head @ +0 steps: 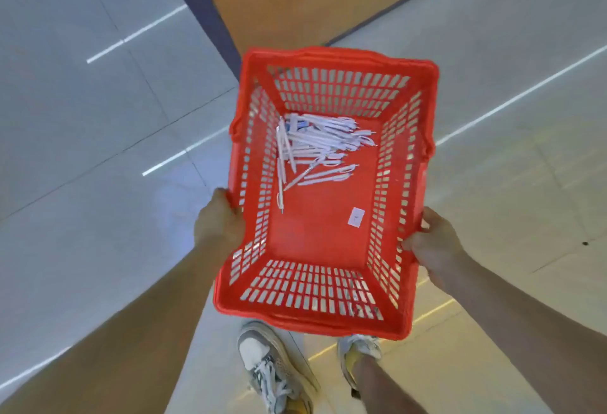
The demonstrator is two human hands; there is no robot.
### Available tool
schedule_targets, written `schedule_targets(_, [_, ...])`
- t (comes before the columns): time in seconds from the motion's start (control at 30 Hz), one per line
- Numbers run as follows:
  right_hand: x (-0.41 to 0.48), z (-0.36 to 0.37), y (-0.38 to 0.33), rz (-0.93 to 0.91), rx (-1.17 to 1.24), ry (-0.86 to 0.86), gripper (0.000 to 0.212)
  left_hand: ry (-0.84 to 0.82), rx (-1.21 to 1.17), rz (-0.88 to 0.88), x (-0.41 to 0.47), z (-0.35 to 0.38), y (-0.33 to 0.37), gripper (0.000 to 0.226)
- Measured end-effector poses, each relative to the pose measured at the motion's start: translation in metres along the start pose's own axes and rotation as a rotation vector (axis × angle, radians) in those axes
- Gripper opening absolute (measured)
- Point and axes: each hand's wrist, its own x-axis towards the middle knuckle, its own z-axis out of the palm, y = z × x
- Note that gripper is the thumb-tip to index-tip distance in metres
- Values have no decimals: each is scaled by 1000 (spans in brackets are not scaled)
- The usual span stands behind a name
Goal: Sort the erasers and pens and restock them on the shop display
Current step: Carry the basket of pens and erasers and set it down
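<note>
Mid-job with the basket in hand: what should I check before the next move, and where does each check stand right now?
1. Grip of left hand on basket: ok, it holds the left rim.
2. Grip of right hand: ok, it holds the right rim.
3. All pens contained: ok, piled in the far left corner.
4. Erasers aboard: cannot tell; one small white packet lies apart near the right wall.
5. Shop display reached: cannot tell; only an orange board shows ahead.
</note>
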Motion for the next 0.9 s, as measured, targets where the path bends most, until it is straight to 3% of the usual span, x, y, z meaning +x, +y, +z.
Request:
schedule_targets(0.23, [-75, 52, -56, -184, -117, -219, 44, 78, -311, -186, -69, -58, -116, 16])
schedule_targets(0.43, [-216, 88, -154, -404, -217, -487, 48, 239, -380, -259, -161, -206, -175, 19])
schedule_targets(0.57, [-317, 107, -234, -574, -303, -474, 51, 309, -554, -307, -213, -331, -188, 33])
schedule_targets(0.77, [-423, 138, -345, -674, -264, -452, 46, 302, -1066, -296, -244, -490, -183, 20])
schedule_targets(0.9, [-455, 163, -429, -777, -226, -451, 44, 421, -1049, -226, -223, -572, -166, 20])
